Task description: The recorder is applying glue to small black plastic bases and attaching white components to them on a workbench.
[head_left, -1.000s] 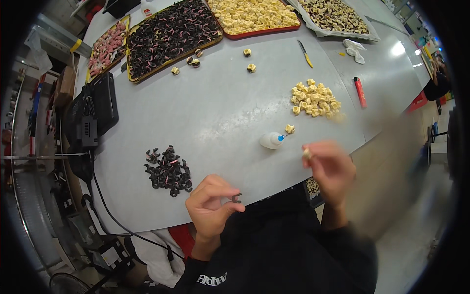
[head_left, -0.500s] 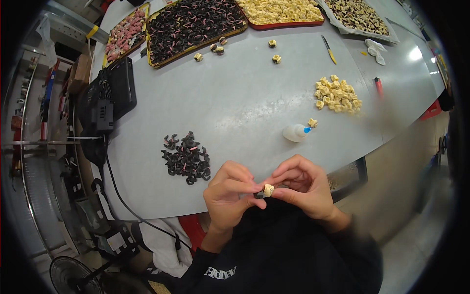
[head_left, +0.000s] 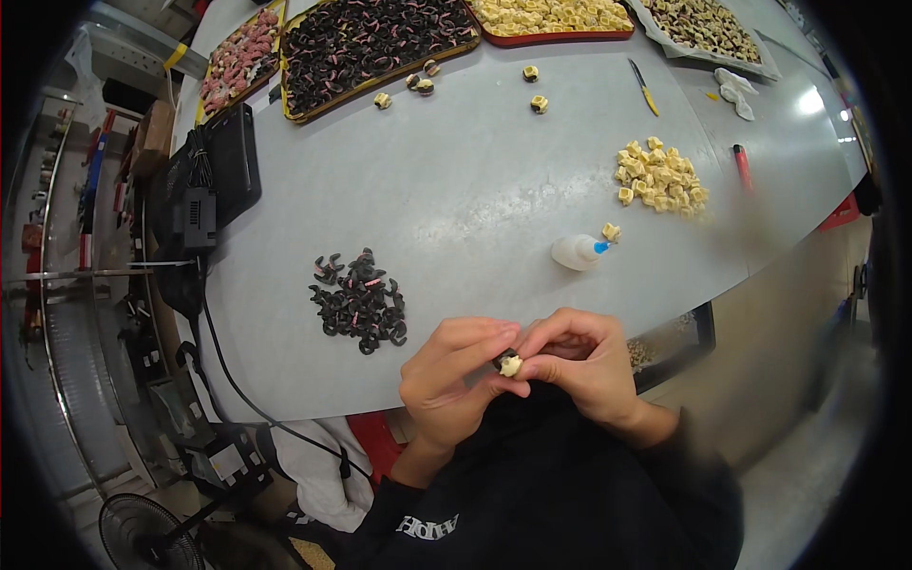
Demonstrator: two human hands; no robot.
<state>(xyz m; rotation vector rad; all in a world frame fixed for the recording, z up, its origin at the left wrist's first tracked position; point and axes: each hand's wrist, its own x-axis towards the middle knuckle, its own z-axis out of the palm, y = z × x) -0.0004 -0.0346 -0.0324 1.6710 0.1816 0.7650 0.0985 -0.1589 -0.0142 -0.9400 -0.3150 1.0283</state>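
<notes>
Close to my body, past the table's near edge, my left hand (head_left: pixel 451 380) and my right hand (head_left: pixel 591 366) meet with fingertips pinched. Between them is a small cream-yellow piece (head_left: pixel 511 366), set against a dark curved piece (head_left: pixel 502 358). My left fingers close around the dark one, and my right thumb and fingers grip the yellow one; fingertips partly hide both. Left of my hands lies a pile of black C-shaped pieces (head_left: pixel 361 304), some with pink strips. A white squeeze bottle with a blue tip (head_left: pixel 576 252) lies to the right, beside a single yellow piece (head_left: pixel 611 232).
A heap of yellow pieces (head_left: pixel 660 179) sits at the right, near a red pen-like tool (head_left: pixel 742 168) and a yellow-handled knife (head_left: pixel 645 90). Filled trays line the far edge, including one of black pieces (head_left: pixel 288 109). A black device with cables (head_left: pixel 228 161) stands at the left.
The yellow piece has turned and now sits lower against the dark piece. My right fingers have come in closer to my left fingertips. The view has shifted slightly.
</notes>
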